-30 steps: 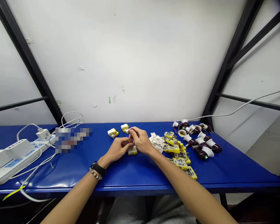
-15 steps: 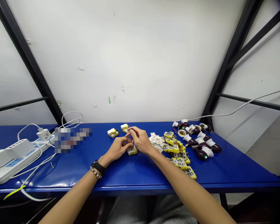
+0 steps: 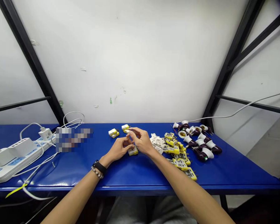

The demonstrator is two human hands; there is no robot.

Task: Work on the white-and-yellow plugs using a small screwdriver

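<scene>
My left hand (image 3: 118, 148) and my right hand (image 3: 141, 140) meet at the middle of the blue table (image 3: 130, 174). Both have their fingers pinched together around a small yellow and white plug adapter (image 3: 133, 151) that rests on the table between them. The right hand's fingertips also close on a thin red-tipped tool I can barely make out. Two more yellow adapters (image 3: 114, 133) lie just beyond the hands.
A pile of yellow adapters (image 3: 179, 155) and white covers (image 3: 157, 140) lies right of the hands. Dark bulb sockets (image 3: 200, 144) sit farther right. A white power strip (image 3: 11, 157) with chargers and cables is at the left. Black frame struts rise on both sides.
The hands stay together on the adapter; the fingers shift slightly. The camera has tilted a little, moving the scene slightly.
</scene>
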